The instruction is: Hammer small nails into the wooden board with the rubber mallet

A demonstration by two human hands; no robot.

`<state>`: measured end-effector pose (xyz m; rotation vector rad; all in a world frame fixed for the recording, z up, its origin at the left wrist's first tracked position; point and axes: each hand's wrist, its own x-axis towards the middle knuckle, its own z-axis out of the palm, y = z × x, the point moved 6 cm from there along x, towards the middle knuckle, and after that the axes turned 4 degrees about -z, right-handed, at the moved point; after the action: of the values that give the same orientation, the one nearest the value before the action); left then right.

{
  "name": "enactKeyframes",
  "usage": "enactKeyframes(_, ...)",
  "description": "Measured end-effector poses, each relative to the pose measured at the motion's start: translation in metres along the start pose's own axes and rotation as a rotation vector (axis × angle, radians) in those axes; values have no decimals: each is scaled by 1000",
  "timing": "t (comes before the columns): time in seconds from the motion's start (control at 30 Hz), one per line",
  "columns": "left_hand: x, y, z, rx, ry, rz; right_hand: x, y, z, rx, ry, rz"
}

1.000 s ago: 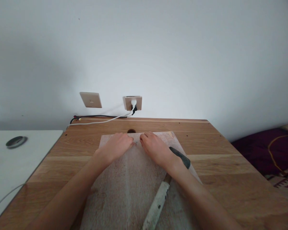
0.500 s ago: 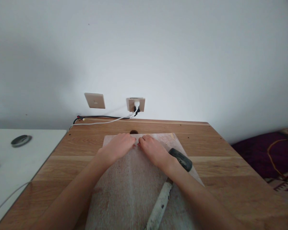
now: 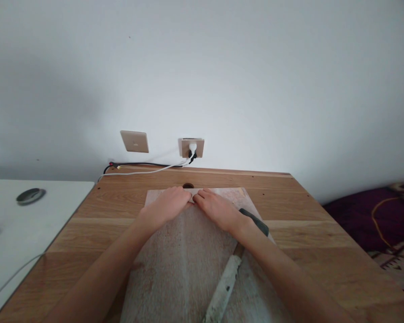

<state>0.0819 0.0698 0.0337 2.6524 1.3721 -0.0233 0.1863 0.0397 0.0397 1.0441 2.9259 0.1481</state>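
The left hand (image 3: pixel 172 202) and right hand (image 3: pixel 215 206) nearly meet over the far part of a pale, worn board (image 3: pixel 164 273), fingers curled inward; whether either grips something small between the fingertips cannot be told. A mallet (image 3: pixel 224 285) lies slantwise on the board's right side, its dark head far and its wrapped handle near, with the right forearm crossing above. The board lies on a wooden desk (image 3: pixel 309 251), just near a round hole (image 3: pixel 188 185). Farther, cables run left from a wall socket (image 3: pixel 185 148). Purple fabric (image 3: pixel 357 220) lies at right.
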Motion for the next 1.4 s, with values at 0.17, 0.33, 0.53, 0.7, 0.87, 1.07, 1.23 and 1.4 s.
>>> enactKeyframes(0.17, -5, 2, -7, 20, -20, -22, 2, 3, 1, 41, 14, 45)
enactKeyframes(0.33, -6, 4, -7, 43, -24, 17, 3, 2, -2, 70, 40, -16)
enactKeyframes(0.53, -5, 2, -5, 10, -32, -15, -6, 15, -10, 148, 156, 22)
enactKeyframes(0.7, -5, 6, -6, -30, -14, -68, -20, 27, -23, 227, 265, 129)
enactKeyframes(0.87, 2, 11, -2, -245, 54, -80, -36, 36, -34, 285, 334, 228)
enactKeyframes(1.07, 10, 12, 3, -972, -30, -71, -56, 42, -51, 378, 421, 299)
enactKeyframes(1.23, 14, 30, 17, -1757, -165, -162, -49, 22, -67, 479, 438, 169)
enactKeyframes(1.4, 16, 47, 34, -2239, -364, -270, -22, 10, -65, 459, 238, 102)
